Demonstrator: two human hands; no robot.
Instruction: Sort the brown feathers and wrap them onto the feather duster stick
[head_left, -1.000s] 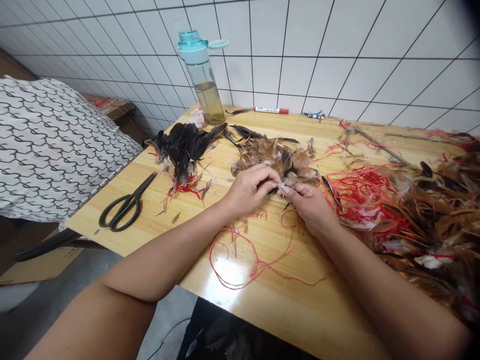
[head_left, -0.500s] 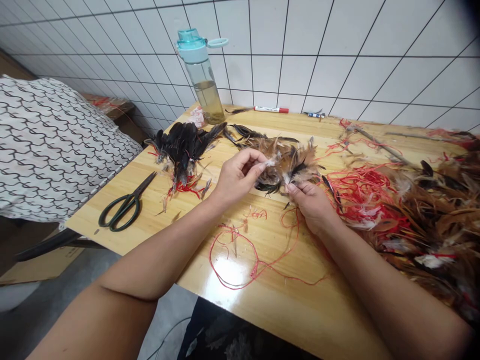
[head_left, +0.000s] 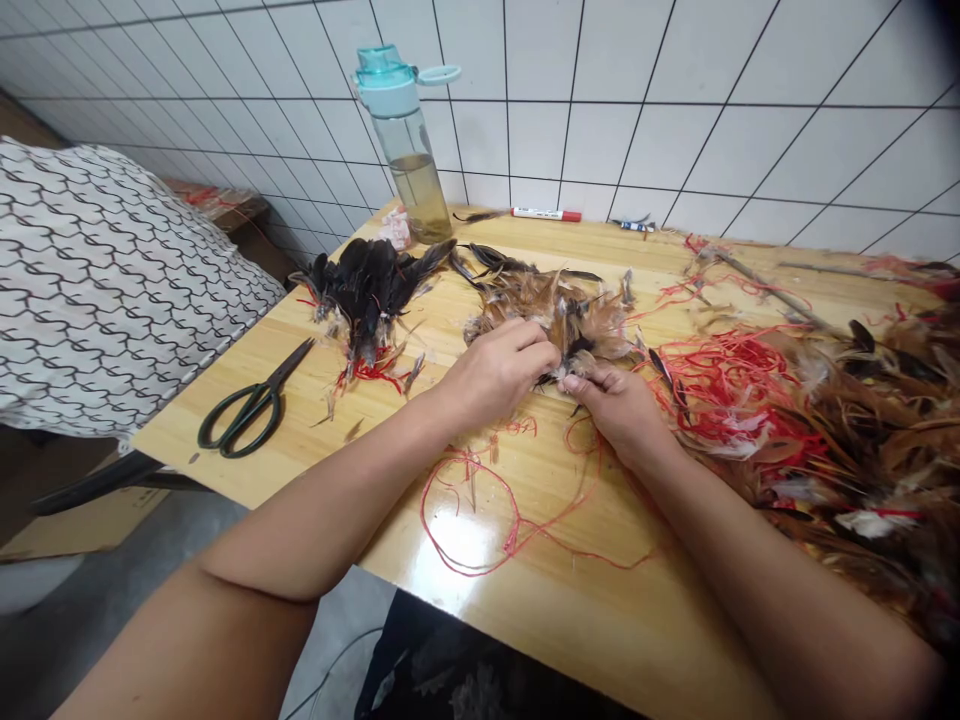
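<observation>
My right hand [head_left: 611,400] is closed, its thumb and fingers pinching the base of a small feather bunch [head_left: 581,350] of brown and black plumes. Right beside it, my left hand [head_left: 506,365] has its fingers bent together at the bunch's base; whether a feather is between those fingertips is hidden. Behind both hands lies a pile of brown feathers [head_left: 525,295] on the wooden table [head_left: 630,610]. Loops of red string [head_left: 469,572] rest on the tabletop in front of my hands.
Black feathers [head_left: 367,290] tied with red lie to the left, near black-handled scissors [head_left: 244,420]. A water bottle [head_left: 420,185] and a red-capped marker [head_left: 544,214] stand and lie by the tiled wall. At right are tangled red strings [head_left: 720,375] and a large brown feather heap [head_left: 885,420].
My left hand has moved right and down, from holding a pale tuft apart to meeting my right hand at the bunch. My right hand keeps its pinch, barely shifted.
</observation>
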